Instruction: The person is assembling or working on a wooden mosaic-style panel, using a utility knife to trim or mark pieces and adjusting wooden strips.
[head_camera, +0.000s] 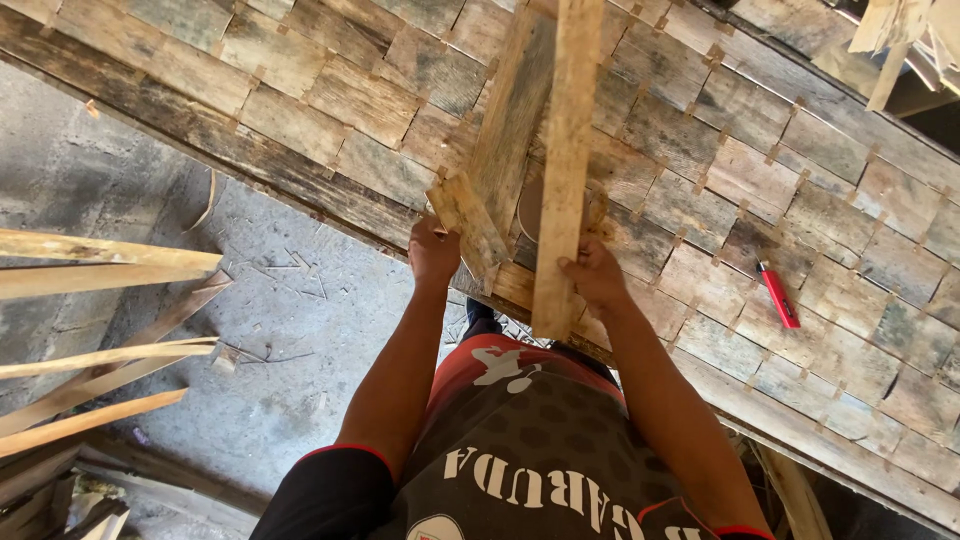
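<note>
Nearest, at the bottom middle of the frame: dark shirt (530, 450) with red trim and both bare forearms reaching upward

Just above, left of centre: left hand (433, 252), fingers curled and closed on the lower end of a short wood scrap (470, 222), tilted, its top leaning toward the upper left. Right of it: right hand (595, 275), fingers wrapped around the edge of a long pale slat (565, 160), gripping near its lower end; slat running almost straight up through the middle of the frame and out past the top edge. Between scrap and slat, a wider grey plank (510, 120) lying under the slat, slanting up toward the top centre; scrap touching its lower left side

Under all three, a large woven panel (720, 170) of flat wooden strips, filling the upper and right parts of the frame, bordered by a dark wooden rail (200, 135) running from upper left down to lower right. On the panel, right of the right hand and well apart from it: a red cutter knife (778, 294)

Lower down, left half of the frame: grey concrete floor (290, 350) with chips and splinters, and a loose bundle of pale strips (100, 320) jutting in from the left edge

Top right corner: more pale strips, cut off by the frame
</note>
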